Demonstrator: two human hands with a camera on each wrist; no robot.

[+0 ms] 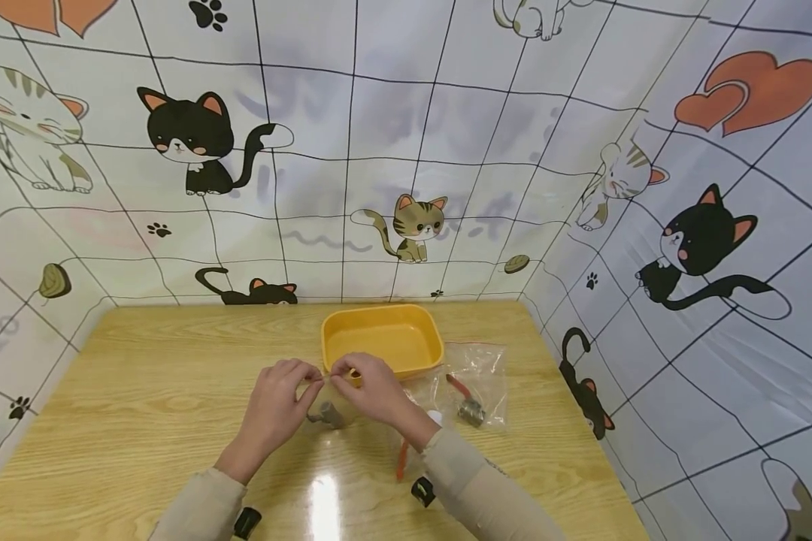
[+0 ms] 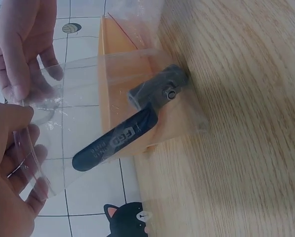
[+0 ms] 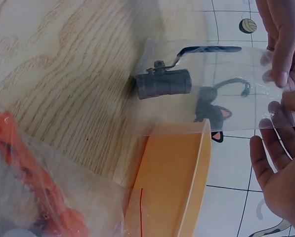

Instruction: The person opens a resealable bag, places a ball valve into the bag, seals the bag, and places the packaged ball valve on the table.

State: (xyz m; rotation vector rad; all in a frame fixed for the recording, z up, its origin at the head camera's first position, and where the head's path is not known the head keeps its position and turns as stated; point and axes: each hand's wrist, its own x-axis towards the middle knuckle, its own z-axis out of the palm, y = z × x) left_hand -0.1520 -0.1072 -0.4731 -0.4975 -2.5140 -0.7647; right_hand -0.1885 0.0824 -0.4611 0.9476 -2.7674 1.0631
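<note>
Both hands are raised over the table before the yellow tray [image 1: 382, 336], close together at the top edge of a clear plastic bag [image 2: 80, 131]. My left hand [image 1: 274, 402] pinches that edge between thumb and fingers. Right beside it, my right hand [image 1: 368, 387] pinches the same edge. Inside the hanging bag, near its bottom, is a ball valve [image 3: 164, 84] with a grey metal body and a dark blue lever handle [image 2: 117, 139] bearing raised letters. In the head view the valve shows small, below and between the hands.
To the right, a clear bag [image 1: 490, 368] holds a metal valve [image 1: 471, 412] with a red lever. Another bagged red-orange piece [image 1: 402, 460] lies partly under the right forearm. Two small black objects, one by the left sleeve [image 1: 246, 522] and one by the right [image 1: 422, 491], are nearer me. A cat-print sheet [image 1: 311, 113] hangs behind.
</note>
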